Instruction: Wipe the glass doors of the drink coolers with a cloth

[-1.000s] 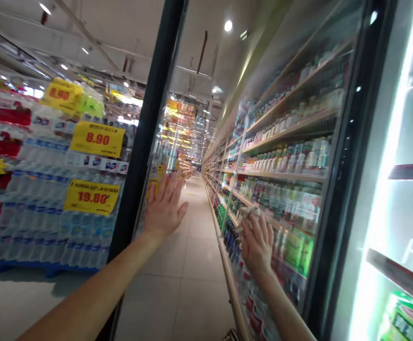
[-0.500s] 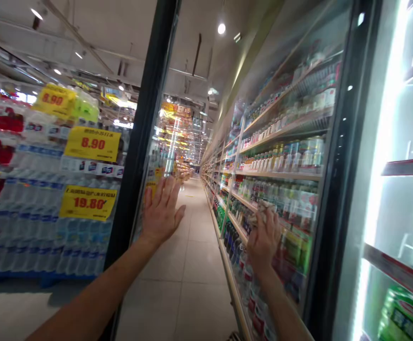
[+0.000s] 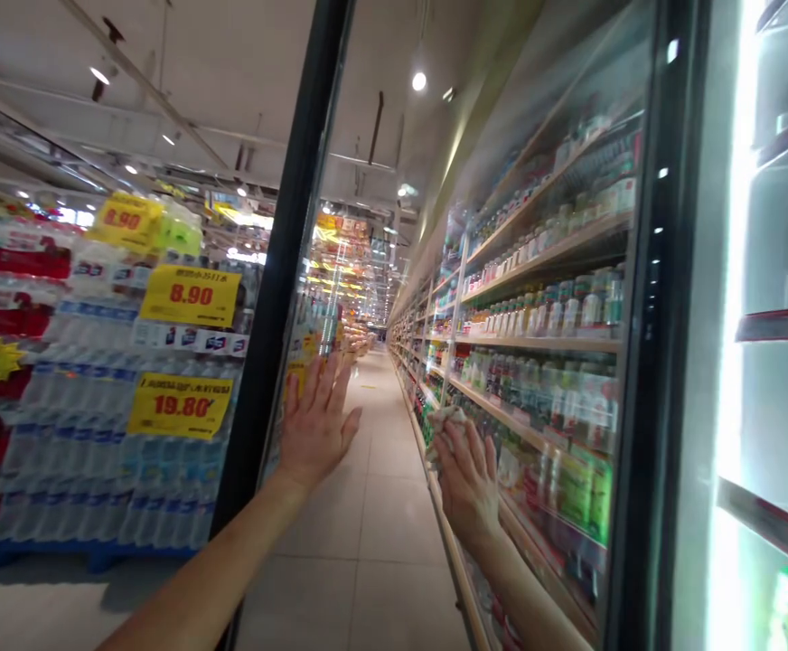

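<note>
An open glass fridge door (image 3: 557, 163) with a black frame (image 3: 278, 271) stands in front of me. My left hand (image 3: 316, 420) lies flat on the glass beside the frame's left upright, fingers stretched out and holding nothing. My right hand (image 3: 468, 479) presses a pale crumpled cloth (image 3: 445, 419) against the glass, lower and to the right, with its fingers laid over the cloth. Both forearms reach up from the bottom of the view.
Stacked packs of bottled water (image 3: 82, 434) with yellow price signs (image 3: 191, 294) stand at the left. Through the glass I see a tiled aisle (image 3: 373, 506) and long drink shelves (image 3: 536, 344). The lit fridge interior (image 3: 773, 362) with its shelves is at the right.
My right hand has slid the cloth left and a little down across the glass. My left hand has stayed flat in the same spot on the door.
</note>
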Available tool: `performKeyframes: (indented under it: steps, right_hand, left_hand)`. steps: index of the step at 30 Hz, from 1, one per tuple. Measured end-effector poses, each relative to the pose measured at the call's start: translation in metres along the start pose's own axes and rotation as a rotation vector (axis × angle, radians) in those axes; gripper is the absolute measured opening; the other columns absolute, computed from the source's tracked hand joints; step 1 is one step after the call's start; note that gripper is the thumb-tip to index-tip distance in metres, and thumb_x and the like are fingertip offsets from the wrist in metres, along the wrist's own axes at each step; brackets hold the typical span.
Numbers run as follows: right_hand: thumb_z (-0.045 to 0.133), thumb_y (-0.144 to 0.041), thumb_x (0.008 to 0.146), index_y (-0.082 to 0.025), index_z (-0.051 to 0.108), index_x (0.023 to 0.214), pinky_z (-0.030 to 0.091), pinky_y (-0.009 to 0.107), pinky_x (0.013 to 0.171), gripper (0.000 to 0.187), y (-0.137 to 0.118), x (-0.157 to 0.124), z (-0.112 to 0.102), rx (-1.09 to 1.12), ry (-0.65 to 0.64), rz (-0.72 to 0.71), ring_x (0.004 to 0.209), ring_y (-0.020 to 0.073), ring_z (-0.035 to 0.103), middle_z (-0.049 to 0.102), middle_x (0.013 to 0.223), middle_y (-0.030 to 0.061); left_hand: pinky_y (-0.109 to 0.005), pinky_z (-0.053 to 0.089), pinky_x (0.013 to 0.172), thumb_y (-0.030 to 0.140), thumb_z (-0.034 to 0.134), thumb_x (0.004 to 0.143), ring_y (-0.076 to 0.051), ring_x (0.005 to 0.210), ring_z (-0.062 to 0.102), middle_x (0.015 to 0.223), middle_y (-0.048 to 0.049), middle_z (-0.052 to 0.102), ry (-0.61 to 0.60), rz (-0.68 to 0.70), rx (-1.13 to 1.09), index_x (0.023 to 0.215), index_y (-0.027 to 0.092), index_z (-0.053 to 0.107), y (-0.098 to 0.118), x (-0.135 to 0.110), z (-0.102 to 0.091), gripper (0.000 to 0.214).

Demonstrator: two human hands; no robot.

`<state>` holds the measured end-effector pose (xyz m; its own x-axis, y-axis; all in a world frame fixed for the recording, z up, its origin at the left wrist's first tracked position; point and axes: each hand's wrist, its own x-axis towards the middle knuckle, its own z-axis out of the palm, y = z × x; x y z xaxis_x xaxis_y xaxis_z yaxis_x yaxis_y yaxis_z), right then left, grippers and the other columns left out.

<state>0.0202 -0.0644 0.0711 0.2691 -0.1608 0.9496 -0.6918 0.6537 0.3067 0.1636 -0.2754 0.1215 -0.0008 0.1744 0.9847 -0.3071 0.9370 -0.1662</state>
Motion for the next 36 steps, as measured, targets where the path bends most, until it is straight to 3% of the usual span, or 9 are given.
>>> performKeyframes:
  steps: [2, 6, 12, 18, 23, 28, 29, 33, 36]
  right_hand:
    - [0.042, -0.011, 0.083, -0.024, 0.039, 0.135, 0.024, 0.049, 0.107, 0.054, 0.006, -0.001, 0.001, -0.04, 0.021, 0.014, 0.134, 0.0254, 0.028, 0.051, 0.131, 0.0076]
    - [0.04, -0.016, 0.084, -0.019, 0.041, 0.134, 0.028, 0.051, 0.104, 0.05, 0.015, 0.008, 0.003, -0.143, 0.174, 0.261, 0.135, 0.0293, 0.026, 0.043, 0.138, 0.013]
    - [0.042, -0.011, 0.083, -0.023, 0.05, 0.125, 0.022, 0.048, 0.109, 0.045, -0.012, 0.009, 0.003, 0.011, 0.01, -0.055, 0.134, 0.0238, 0.029, 0.056, 0.125, 0.0061]
    - [0.04, -0.016, 0.084, -0.017, 0.047, 0.129, 0.03, 0.051, 0.103, 0.045, 0.042, 0.001, -0.007, -0.184, 0.183, 0.36, 0.133, 0.0291, 0.029, 0.044, 0.136, 0.0141]
    - [0.043, -0.015, 0.083, -0.026, 0.043, 0.133, 0.025, 0.048, 0.107, 0.051, 0.053, -0.019, -0.01, -0.074, 0.014, -0.021, 0.133, 0.0251, 0.031, 0.05, 0.133, 0.0065]
    - [0.037, -0.017, 0.085, -0.019, 0.043, 0.133, 0.031, 0.051, 0.103, 0.048, 0.071, -0.021, -0.016, -0.198, 0.187, 0.379, 0.134, 0.0285, 0.029, 0.042, 0.139, 0.013]
    - [0.037, -0.016, 0.085, -0.019, 0.043, 0.133, 0.031, 0.051, 0.103, 0.049, 0.07, -0.021, -0.016, -0.193, 0.177, 0.367, 0.134, 0.0283, 0.028, 0.042, 0.139, 0.0127]
    - [0.043, -0.016, 0.083, -0.026, 0.043, 0.133, 0.027, 0.047, 0.107, 0.05, 0.067, -0.025, -0.016, -0.1, -0.001, 0.024, 0.134, 0.0246, 0.029, 0.048, 0.135, 0.0063]
    - [0.04, -0.017, 0.084, -0.022, 0.046, 0.131, 0.028, 0.05, 0.105, 0.047, 0.082, -0.026, -0.017, -0.142, 0.089, 0.225, 0.133, 0.0261, 0.03, 0.046, 0.136, 0.0095]
  left_hand:
    - [-0.047, 0.013, 0.112, 0.034, 0.048, 0.085, -0.025, 0.137, 0.02, 0.142, -0.0149, 0.035, -0.006, 0.0, 0.005, 0.141, 0.015, 0.025, -0.001, 0.001, 0.0, 0.063]
    - [-0.05, 0.01, 0.111, 0.031, 0.047, 0.085, -0.027, 0.138, 0.015, 0.143, -0.015, 0.034, -0.022, 0.013, 0.02, 0.139, 0.014, 0.03, 0.0, 0.001, -0.001, 0.059]
    - [-0.045, 0.008, 0.113, 0.038, 0.048, 0.085, -0.023, 0.136, 0.024, 0.14, -0.0096, 0.041, -0.096, 0.17, -0.052, 0.134, 0.02, 0.04, 0.029, -0.016, 0.0, 0.053]
    - [-0.044, 0.005, 0.113, 0.04, 0.047, 0.085, -0.022, 0.135, 0.027, 0.139, -0.0068, 0.042, -0.124, 0.159, -0.039, 0.134, 0.023, 0.04, 0.041, -0.026, 0.003, 0.052]
    - [-0.045, 0.009, 0.113, 0.039, 0.047, 0.085, -0.022, 0.135, 0.028, 0.139, -0.0073, 0.042, -0.126, 0.145, -0.041, 0.133, 0.024, 0.042, 0.038, -0.025, 0.004, 0.05]
    - [-0.045, 0.011, 0.112, 0.038, 0.047, 0.086, -0.023, 0.134, 0.029, 0.138, -0.0077, 0.043, -0.125, 0.127, -0.076, 0.133, 0.024, 0.042, 0.04, -0.025, 0.004, 0.049]
    - [-0.045, 0.011, 0.112, 0.038, 0.047, 0.085, -0.023, 0.134, 0.029, 0.138, -0.0076, 0.043, -0.122, 0.126, -0.082, 0.133, 0.024, 0.042, 0.041, -0.025, 0.004, 0.05]
    - [-0.045, 0.011, 0.112, 0.037, 0.048, 0.085, -0.022, 0.134, 0.03, 0.137, -0.0074, 0.044, -0.106, 0.119, -0.098, 0.134, 0.025, 0.04, 0.04, -0.026, 0.005, 0.051]
    - [-0.045, 0.01, 0.113, 0.037, 0.047, 0.085, -0.022, 0.133, 0.031, 0.137, -0.0073, 0.045, -0.102, 0.108, -0.098, 0.134, 0.025, 0.041, 0.041, -0.025, 0.005, 0.05]
